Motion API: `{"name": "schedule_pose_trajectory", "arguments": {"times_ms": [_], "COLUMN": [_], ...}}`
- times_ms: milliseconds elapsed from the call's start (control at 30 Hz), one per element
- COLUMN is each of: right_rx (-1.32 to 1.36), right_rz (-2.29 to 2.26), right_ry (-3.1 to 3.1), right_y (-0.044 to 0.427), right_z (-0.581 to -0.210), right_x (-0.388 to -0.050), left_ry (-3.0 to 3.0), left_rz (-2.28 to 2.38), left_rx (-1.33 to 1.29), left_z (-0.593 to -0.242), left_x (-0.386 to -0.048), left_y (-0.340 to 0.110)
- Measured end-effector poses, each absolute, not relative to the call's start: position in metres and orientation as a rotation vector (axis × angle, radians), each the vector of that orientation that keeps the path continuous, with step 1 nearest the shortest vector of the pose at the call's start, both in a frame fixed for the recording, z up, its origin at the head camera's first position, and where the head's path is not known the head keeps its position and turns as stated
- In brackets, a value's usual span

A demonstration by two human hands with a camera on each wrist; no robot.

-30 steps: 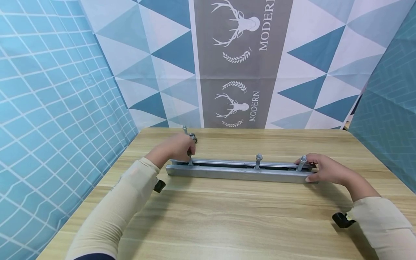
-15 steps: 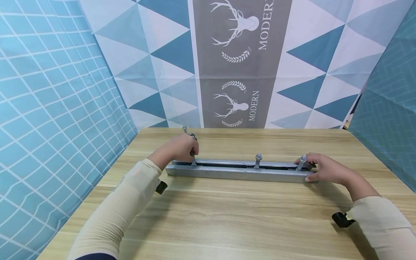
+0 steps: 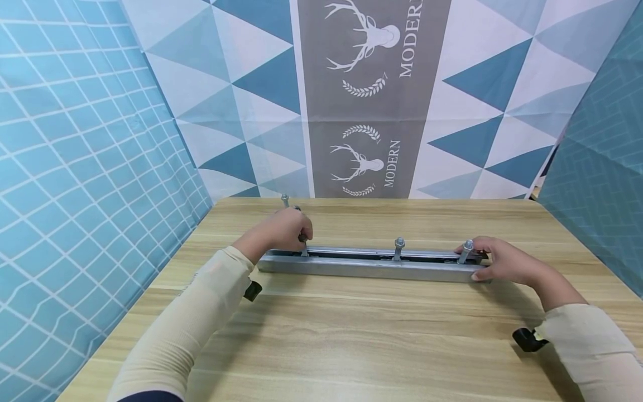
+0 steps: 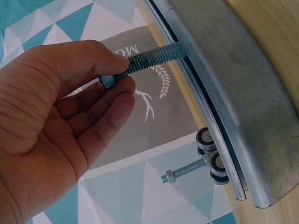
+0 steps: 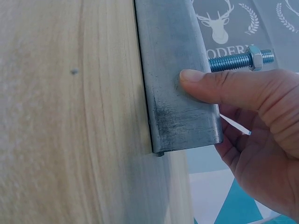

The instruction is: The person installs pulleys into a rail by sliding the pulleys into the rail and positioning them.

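Observation:
A grey metal channel rail point(image 3: 361, 268) lies across the table with its slot facing up. Several threaded bolts rise from the slot. Near the rail's left end, my left hand point(image 3: 285, 230) pinches the top of one bolt point(image 4: 154, 58) between thumb and fingers, as the left wrist view shows. At the other end my right hand point(image 3: 507, 265) grips the rail, thumb on the near wall and fingers behind it. Close to that hand stands a bolt with a nut point(image 5: 254, 58). Another bolt point(image 3: 399, 248) stands between the hands.
Behind the rail's left end sits a loose roller trolley point(image 4: 212, 156) with small wheels and a bolt with a nut. The wooden table point(image 3: 351, 335) reaches back to a patterned cloth point(image 3: 361, 100). A blue tiled cloth point(image 3: 90, 167) borders the left side.
My left hand has slid to the right along the rail, and the bolt it pinches has moved with it. The right hand and the rail have stayed in place.

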State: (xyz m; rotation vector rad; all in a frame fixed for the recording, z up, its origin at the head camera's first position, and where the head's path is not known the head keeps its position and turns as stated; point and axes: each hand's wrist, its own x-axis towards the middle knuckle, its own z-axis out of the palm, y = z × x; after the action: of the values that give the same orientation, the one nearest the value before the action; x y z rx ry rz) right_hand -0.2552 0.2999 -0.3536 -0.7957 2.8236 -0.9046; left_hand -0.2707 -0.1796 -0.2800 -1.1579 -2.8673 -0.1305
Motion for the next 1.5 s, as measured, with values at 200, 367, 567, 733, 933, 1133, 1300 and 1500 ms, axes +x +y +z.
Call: {"name": "schedule_pose_trajectory", "arguments": {"times_ms": [200, 367, 567, 733, 933, 1133, 1300, 1500], "right_rx": [-0.785, -0.785, -0.779, -0.779, -0.793, -0.794, -0.790, -0.794], "right_rz": [-0.903, -0.901, -0.888, -0.884, -0.876, -0.890, -0.890, -0.878], "right_ry": [2.824, 2.827, 2.838, 2.845, 2.846, 2.840, 2.840, 2.847], "right_y": [0.300, 0.300, 0.300, 0.300, 0.299, 0.299, 0.299, 0.299], "right_z": [-0.353, -0.354, -0.354, -0.354, -0.354, -0.353, -0.353, -0.353], "right_x": [-0.255, -0.255, -0.255, -0.255, -0.255, -0.255, -0.255, -0.255], "left_ry": [-2.874, -2.885, -2.895, -2.897, -2.897, -2.882, -2.880, -2.885], "left_rz": [-0.149, -0.149, -0.141, -0.133, -0.140, -0.141, -0.140, -0.141], "left_rx": [-1.160, -1.161, -1.159, -1.154, -1.152, -1.157, -1.161, -1.160], "left_z": [-0.281, -0.281, -0.279, -0.280, -0.280, -0.280, -0.282, -0.281], "left_x": [-0.272, -0.271, -0.271, -0.271, -0.271, -0.272, -0.273, -0.273], "left_y": [-0.177, -0.174, -0.171, -0.169, -0.167, -0.166, -0.166, -0.164]}}
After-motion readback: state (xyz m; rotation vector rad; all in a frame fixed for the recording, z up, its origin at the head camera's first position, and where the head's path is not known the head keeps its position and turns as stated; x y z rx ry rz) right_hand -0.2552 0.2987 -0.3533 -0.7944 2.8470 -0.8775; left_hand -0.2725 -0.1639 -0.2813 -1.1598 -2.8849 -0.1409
